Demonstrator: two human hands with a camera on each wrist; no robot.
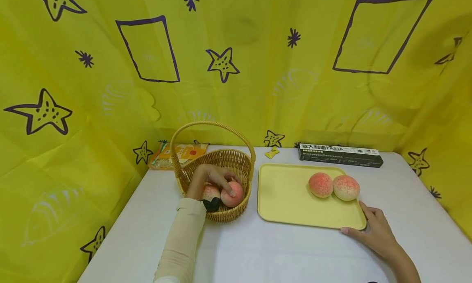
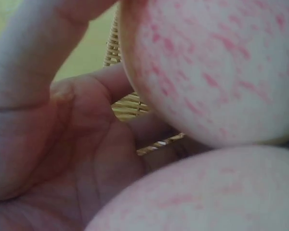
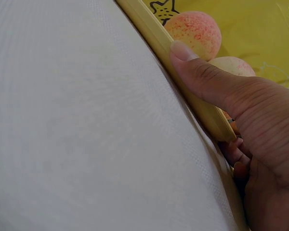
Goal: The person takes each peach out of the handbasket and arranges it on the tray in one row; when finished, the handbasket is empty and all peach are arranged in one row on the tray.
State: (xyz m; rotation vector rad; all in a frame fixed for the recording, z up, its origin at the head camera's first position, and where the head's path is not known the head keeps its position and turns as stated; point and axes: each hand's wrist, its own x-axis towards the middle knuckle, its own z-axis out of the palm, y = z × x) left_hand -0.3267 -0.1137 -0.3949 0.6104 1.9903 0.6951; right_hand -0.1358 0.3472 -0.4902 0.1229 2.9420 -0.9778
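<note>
Presently, your left hand (image 1: 219,177) grips pink-flushed peach (image 1: 233,197) inside wicker basket (image 1: 231,214), beside second peach (image 1: 211,191); your right hand (image 1: 377,232) holds yellow tray (image 1: 287,197) by near-right corner. Peach likely light, firm, low-slip; surface may dent. Take hold round widest girth, gentle squeeze.

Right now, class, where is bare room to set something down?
Free: the rectangular yellow tray, left of two round pink peaches; the white table before the tray. Crowded: the tan wicker basket, with the left hand and more peaches inside.
</note>
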